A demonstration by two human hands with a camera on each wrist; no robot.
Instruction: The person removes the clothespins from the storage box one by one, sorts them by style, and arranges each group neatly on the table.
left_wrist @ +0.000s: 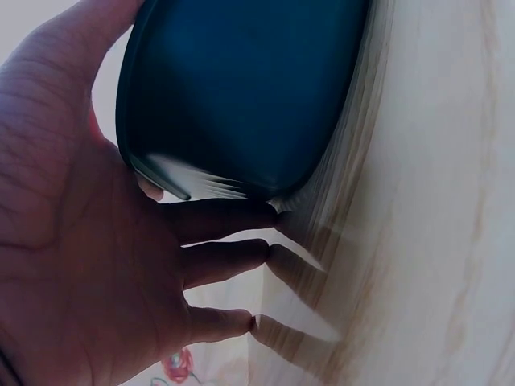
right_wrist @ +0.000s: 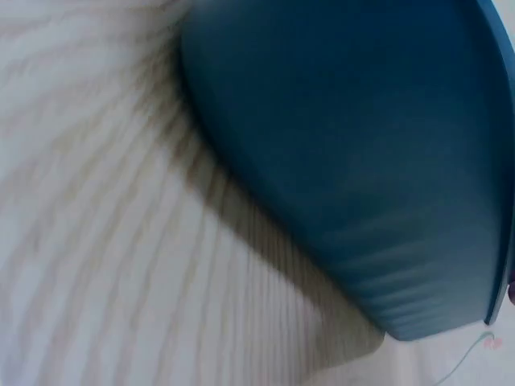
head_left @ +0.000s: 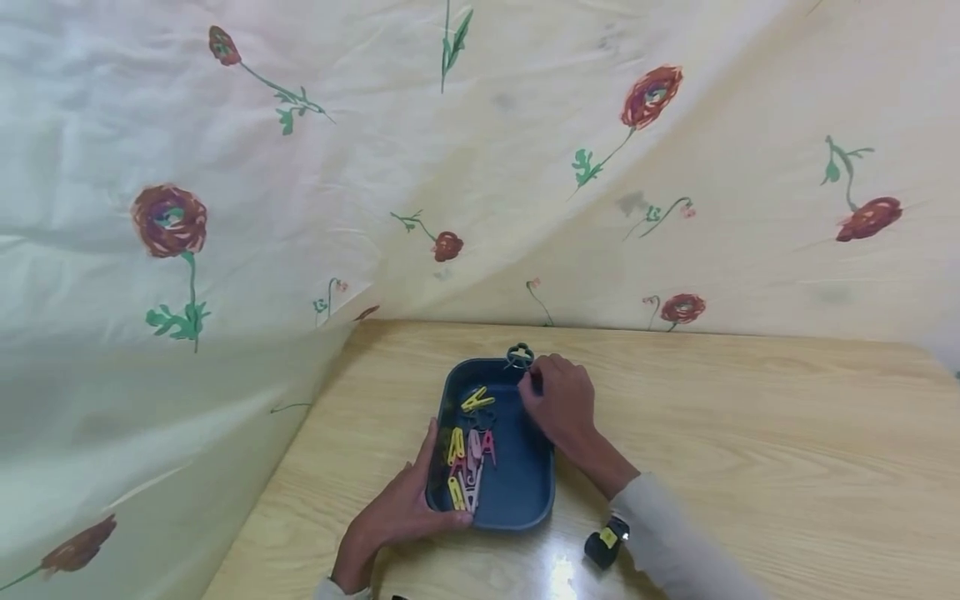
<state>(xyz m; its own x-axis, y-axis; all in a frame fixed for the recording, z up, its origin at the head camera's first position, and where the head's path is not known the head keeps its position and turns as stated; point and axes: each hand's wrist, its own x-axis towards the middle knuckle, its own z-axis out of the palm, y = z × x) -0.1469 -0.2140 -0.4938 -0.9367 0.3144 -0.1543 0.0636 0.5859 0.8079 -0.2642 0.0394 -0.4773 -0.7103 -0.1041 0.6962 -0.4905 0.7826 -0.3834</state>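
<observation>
A dark blue tray (head_left: 517, 527) stands on the table with several clothespins (head_left: 474, 446) inside, yellow, pink, pale purple and dark, mostly along its left side. My left hand (head_left: 408, 500) steadies its near left corner, thumb along the near side and index finger up the left wall. In the left wrist view the other fingers (left_wrist: 225, 261) stretch straight past the tray. At the far right corner, my right hand (head_left: 564, 404) has its fingers bent over the rim. Beside its fingertips a dark clothespin (head_left: 519, 357) with a rounded top stands on the far rim. I cannot tell what those fingertips hold.
The wooden table (head_left: 750, 450) stretches off to the right. A cream cloth with painted flowers (head_left: 525, 167) hangs behind the table and down its left side. A dark strapped device (head_left: 606, 542) sits at the right wrist.
</observation>
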